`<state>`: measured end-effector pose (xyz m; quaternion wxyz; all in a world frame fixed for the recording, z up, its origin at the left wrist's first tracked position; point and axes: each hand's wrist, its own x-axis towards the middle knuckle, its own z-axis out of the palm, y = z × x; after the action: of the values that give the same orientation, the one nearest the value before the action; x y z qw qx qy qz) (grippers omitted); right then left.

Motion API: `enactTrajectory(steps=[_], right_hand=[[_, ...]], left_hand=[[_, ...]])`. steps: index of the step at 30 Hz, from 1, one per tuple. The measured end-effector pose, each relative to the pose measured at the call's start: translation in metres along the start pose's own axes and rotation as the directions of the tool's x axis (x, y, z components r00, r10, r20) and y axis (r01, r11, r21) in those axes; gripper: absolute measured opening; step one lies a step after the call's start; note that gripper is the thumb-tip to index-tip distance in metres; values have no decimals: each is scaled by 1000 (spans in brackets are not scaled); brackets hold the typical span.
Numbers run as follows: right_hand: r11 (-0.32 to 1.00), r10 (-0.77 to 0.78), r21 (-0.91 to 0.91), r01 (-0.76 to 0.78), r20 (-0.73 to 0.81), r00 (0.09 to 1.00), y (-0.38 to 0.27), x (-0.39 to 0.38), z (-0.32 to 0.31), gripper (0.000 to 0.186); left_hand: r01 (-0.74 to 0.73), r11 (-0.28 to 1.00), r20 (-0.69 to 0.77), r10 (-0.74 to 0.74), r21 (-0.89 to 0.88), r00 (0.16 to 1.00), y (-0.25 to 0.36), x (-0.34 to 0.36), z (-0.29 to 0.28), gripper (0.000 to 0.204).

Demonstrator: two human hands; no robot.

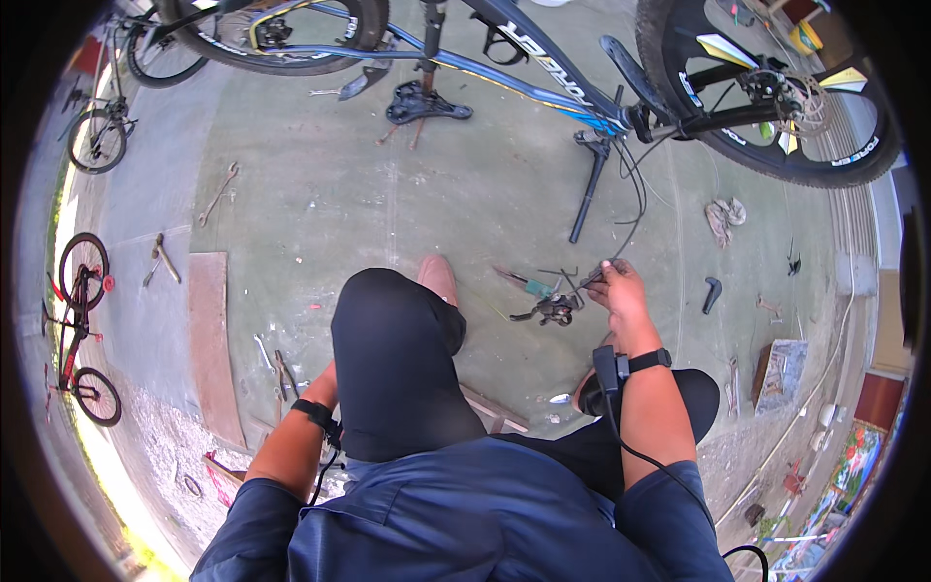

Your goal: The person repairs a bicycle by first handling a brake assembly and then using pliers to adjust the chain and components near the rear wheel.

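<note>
Pinching black cable [639,218] curving forward to bicycle [539,60], right hand [621,291]; left hand hidden, state unclear

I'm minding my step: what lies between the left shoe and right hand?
In the head view, a green tool, a black lever and thin dark rods.

Floor [349,194]: matt, scuffed. Cable [644,202]: smooth, plastic-looking. Bike frame [558,73]: glossy paint. Front tyre [824,177]: matt, treaded rubber. Rag [722,221] toward floor's right edge: crumpled cloth. Spanner [217,196]: dull metal.
</note>
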<state>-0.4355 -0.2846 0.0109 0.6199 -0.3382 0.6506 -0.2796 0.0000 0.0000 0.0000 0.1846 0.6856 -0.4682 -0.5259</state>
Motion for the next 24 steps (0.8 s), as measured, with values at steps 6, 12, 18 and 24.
enactTrajectory(steps=[6, 12, 18, 24], right_hand=[[980, -43, 197, 35, 37, 998, -56, -63, 9, 23], [938, -98, 342, 48, 130, 987, -106, -84, 26, 16], [951, -109, 302, 69, 117, 987, -122, -84, 8, 18], [933, -113, 357, 50, 160, 981, -107, -95, 7, 19]], left_hand=[[173, 907, -254, -283, -383, 925, 27, -41, -27, 31], [-17, 887, -421, -202, -462, 884, 83, -57, -91, 34], [-359, 876, -475, 179, -322, 861, 226, -31, -114, 35], [-553, 827, -150, 537, -97, 830, 333, 42, -31, 40]])
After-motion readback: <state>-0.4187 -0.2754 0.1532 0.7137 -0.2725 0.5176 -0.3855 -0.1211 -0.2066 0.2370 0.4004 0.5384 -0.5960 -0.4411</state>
